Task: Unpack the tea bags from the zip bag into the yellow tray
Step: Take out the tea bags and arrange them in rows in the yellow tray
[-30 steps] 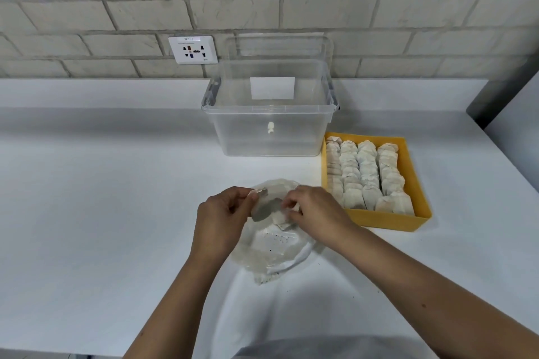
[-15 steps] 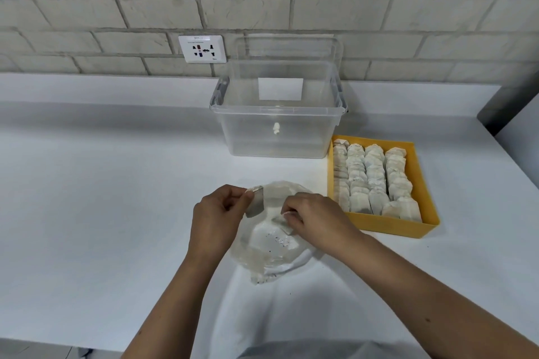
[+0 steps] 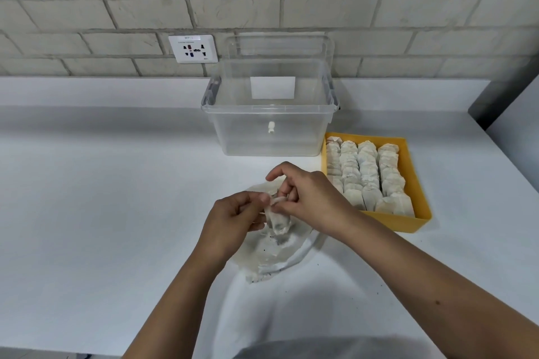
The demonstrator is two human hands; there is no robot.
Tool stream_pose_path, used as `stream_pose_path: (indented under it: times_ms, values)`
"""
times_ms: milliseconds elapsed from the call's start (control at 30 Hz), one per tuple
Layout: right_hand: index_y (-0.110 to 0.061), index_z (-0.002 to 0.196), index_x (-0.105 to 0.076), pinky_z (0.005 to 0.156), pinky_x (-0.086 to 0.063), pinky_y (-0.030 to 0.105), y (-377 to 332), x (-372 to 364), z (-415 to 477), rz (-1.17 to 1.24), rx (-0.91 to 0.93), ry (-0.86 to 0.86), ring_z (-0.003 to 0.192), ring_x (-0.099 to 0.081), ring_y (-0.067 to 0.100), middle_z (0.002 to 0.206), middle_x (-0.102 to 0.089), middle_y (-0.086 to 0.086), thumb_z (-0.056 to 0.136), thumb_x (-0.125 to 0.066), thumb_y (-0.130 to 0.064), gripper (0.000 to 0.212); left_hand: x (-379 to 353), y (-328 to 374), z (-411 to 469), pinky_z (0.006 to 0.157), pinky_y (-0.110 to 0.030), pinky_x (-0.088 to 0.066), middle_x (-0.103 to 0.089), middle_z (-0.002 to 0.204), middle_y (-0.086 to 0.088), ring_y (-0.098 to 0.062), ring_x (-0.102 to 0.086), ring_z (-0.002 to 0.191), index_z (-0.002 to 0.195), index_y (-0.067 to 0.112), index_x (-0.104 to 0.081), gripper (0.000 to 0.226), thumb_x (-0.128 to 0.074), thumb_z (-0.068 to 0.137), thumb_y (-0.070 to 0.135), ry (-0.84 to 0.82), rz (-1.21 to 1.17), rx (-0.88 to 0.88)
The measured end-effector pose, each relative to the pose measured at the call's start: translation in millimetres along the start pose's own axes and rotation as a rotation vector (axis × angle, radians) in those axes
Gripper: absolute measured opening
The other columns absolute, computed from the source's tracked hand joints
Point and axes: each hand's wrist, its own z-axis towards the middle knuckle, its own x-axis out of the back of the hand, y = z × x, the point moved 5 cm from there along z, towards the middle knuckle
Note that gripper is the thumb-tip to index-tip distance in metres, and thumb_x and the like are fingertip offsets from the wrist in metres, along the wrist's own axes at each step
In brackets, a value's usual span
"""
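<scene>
**Item:** tea bag (image 3: 278, 220), single.
**Loc.:** lifted just above zip bag (image 3: 271, 256), between both hands, mid white counter (image 3: 102, 213).
**Left hand** (image 3: 233, 221): fingers curled, thumb + forefinger pinching its top edge, as far as can be told.
**Right hand** (image 3: 309, 198): thumb + fingertips pinching same edge; forefinger raised, free.
**Zip bag:** clear, crumpled, lying on counter under the hands. Looks near empty, w/ dark specks inside.
**Yellow tray** (image 3: 408, 223): just right of the hands, not touching them. Rows of tea bags (image 3: 364, 175) stand packed inside, approx. four rows.
**Handling (est.):** v. light and soft. Thin paper skin prob. tears easily, and the loose fill shifts. Take by top fold w/ fingertips, no squeeze on the belly. Slot upright at the tray's near end.
**Also present:** clear bin (image 3: 271, 131) behind, wall socket (image 3: 193, 49).
</scene>
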Motion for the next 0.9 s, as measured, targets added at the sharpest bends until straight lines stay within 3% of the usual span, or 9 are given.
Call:
stream_pose_path:
  times_ms: [100, 200, 300, 400, 567, 700, 800, 900]
  values:
    - [-0.025, 0.115, -0.058, 0.067, -0.052, 0.022, 1, -3, 3, 0.057, -0.008, 0.023, 0.065, -0.063, 0.008, 0.083, -0.066, -0.004, 0.076, -0.08, -0.016, 0.046, 3, -1, 1, 0.087, -0.033, -0.059, -0.079, 0.087, -0.006, -0.026, -0.074, 0.089, 0.098, 0.021, -0.077, 0.011, -0.075, 0.087, 0.019, -0.019, 0.028, -0.003]
    - [-0.024, 0.114, -0.059, 0.07, -0.053, 0.023, 14, -6, 4, 0.106, -0.063, 0.02, 0.069, -0.067, 0.01, 0.09, -0.066, -0.004, 0.081, -0.076, -0.013, 0.038, 13, -7, 3, 0.079, -0.028, -0.056, -0.077, 0.078, -0.003, -0.019, -0.072, 0.074, 0.09, 0.024, -0.078, 0.014, -0.073, 0.088, 0.011, 0.104, 0.075, -0.009]
    - [-0.017, 0.112, -0.064, 0.079, -0.052, 0.027, 32, -15, 1, -0.085, -0.103, -0.013, 0.081, -0.064, 0.011, 0.098, -0.067, -0.002, 0.088, -0.065, -0.008, 0.026, 22, -11, 5, 0.069, -0.021, -0.049, -0.074, 0.07, 0.004, -0.01, -0.066, 0.066, 0.088, 0.026, -0.076, 0.016, -0.069, 0.09, 0.011, 0.194, 0.192, -0.031]
    - [-0.014, 0.118, -0.064, 0.088, -0.048, 0.03, 42, -37, -6, -0.348, -0.081, -0.151, 0.104, -0.06, 0.019, 0.115, -0.064, 0.003, 0.087, -0.062, -0.009, 0.031, 25, -14, 6, 0.066, -0.019, -0.047, -0.074, 0.073, 0.005, -0.01, -0.067, 0.068, 0.089, 0.026, -0.075, 0.015, -0.068, 0.09, 0.013, 0.217, 0.228, -0.034]
    - [-0.01, 0.119, -0.061, 0.086, -0.046, 0.032, 50, -53, -10, -0.467, -0.093, -0.148, 0.111, -0.054, 0.022, 0.118, -0.058, 0.006, 0.084, -0.065, -0.024, 0.038, 22, -15, 7, 0.056, -0.008, -0.041, -0.071, 0.067, 0.01, -0.002, -0.06, 0.059, 0.089, 0.026, -0.074, 0.015, -0.067, 0.09, 0.014, 0.213, 0.268, -0.046]
    - [-0.009, 0.105, -0.067, 0.072, -0.039, 0.025, 46, -52, -12, -0.506, -0.071, -0.061, 0.099, -0.058, 0.021, 0.106, -0.061, 0.005, 0.093, -0.052, -0.024, 0.024, 23, -15, 8, 0.06, -0.015, -0.044, -0.07, 0.065, 0.011, -0.003, -0.059, 0.058, 0.088, 0.026, -0.074, 0.015, -0.067, 0.09, 0.013, 0.226, 0.282, -0.053]
    - [-0.008, 0.089, -0.068, 0.065, -0.043, 0.025, 41, -37, -20, -0.234, -0.153, 0.054, 0.078, -0.062, 0.018, 0.085, -0.065, 0.003, 0.09, -0.06, -0.02, 0.014, 25, -14, 6, 0.068, -0.029, -0.05, -0.073, 0.071, 0.008, -0.011, -0.063, 0.064, 0.087, 0.029, -0.074, 0.017, -0.067, 0.09, 0.014, 0.248, 0.28, -0.051]
    - [-0.003, 0.091, -0.063, 0.062, -0.057, 0.029, 43, -21, -38, 0.453, -0.394, 0.149, 0.063, -0.067, 0.021, 0.073, -0.067, 0.012, 0.088, -0.064, -0.005, 0.004, 25, -12, 6, 0.077, -0.037, -0.058, -0.075, 0.077, 0.006, -0.019, -0.071, 0.072, 0.091, 0.028, -0.074, 0.017, -0.066, 0.09, 0.013, 0.252, 0.209, -0.039]
